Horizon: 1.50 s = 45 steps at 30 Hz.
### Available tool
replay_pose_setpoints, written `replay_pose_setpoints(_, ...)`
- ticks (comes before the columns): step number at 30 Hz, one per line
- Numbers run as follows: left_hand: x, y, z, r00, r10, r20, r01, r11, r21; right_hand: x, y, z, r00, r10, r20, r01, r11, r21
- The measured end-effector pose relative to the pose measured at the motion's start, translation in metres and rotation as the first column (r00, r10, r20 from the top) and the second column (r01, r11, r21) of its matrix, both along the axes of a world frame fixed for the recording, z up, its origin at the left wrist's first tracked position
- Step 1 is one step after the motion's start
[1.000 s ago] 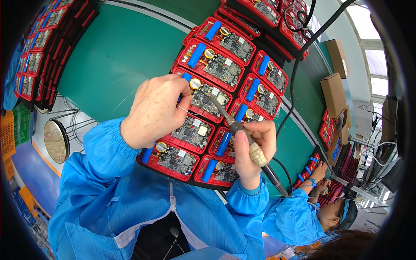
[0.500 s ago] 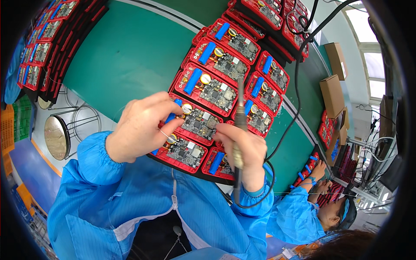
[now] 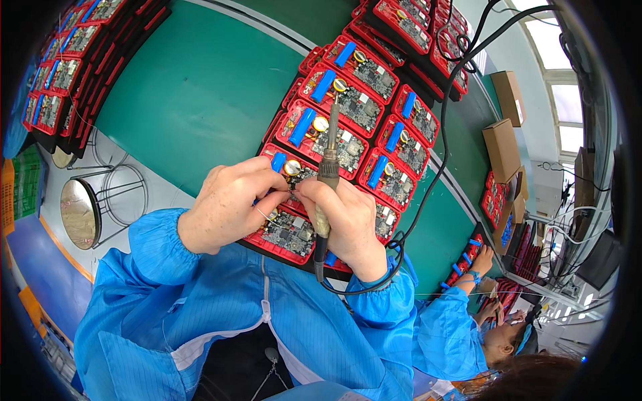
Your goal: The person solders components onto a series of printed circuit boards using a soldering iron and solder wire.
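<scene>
Far left, stacks of red cases stood at the edge of the green table. Left hand: finger and thumb drawn into a pinch, what lay between the tips too small to tell; a thin wire showed below them and could snag on a neighbouring part. Under the fingertips, in its red case, lay the circuit board, with a coin cell just beside; a slip there might nudge small parts or bridge contacts. Right hand gripped a soldering iron, its fingertips also brought together near the left's. The tip pointed away, over the next cases; contact unclear. If hot, a dip of the wrist could scorch a board. Further right, the slack black cable could tug the handle.
</scene>
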State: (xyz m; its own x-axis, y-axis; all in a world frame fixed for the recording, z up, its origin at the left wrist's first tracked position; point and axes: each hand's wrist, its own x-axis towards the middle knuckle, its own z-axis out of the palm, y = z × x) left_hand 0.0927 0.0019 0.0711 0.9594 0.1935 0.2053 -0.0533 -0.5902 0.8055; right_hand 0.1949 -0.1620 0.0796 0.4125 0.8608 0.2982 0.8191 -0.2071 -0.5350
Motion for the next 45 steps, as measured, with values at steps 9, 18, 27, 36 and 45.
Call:
replay_pose_setpoints(9,0.004,-0.011,-0.001,0.995,0.094,-0.039,-0.096,0.995,-0.039,0.0,-0.022,0.014,0.988,-0.143,0.064,0.146,0.988,-0.055)
replay_pose_setpoints(18,0.004,-0.014,-0.001,0.995,0.098,0.018,-0.098,0.995,-0.004,0.023,-0.132,0.059,0.658,-0.751,0.056,0.66,0.61,0.439)
replay_pose_setpoints(27,0.004,-0.012,0.003,0.991,0.128,-0.04,-0.127,0.991,0.029,-0.002,-0.122,0.054,0.65,-0.644,-0.404,0.738,0.409,0.536)
replay_pose_setpoints(36,0.006,-0.014,0.003,0.991,0.097,-0.096,-0.093,0.995,0.047,-0.025,-0.063,0.004,0.749,-0.152,-0.645,0.404,0.876,0.263)
replay_pose_setpoints(45,0.007,-0.013,0.009,0.981,0.117,-0.158,-0.103,0.99,0.092,-0.026,-0.045,-0.014,0.777,-0.204,-0.596,0.39,0.899,0.201)
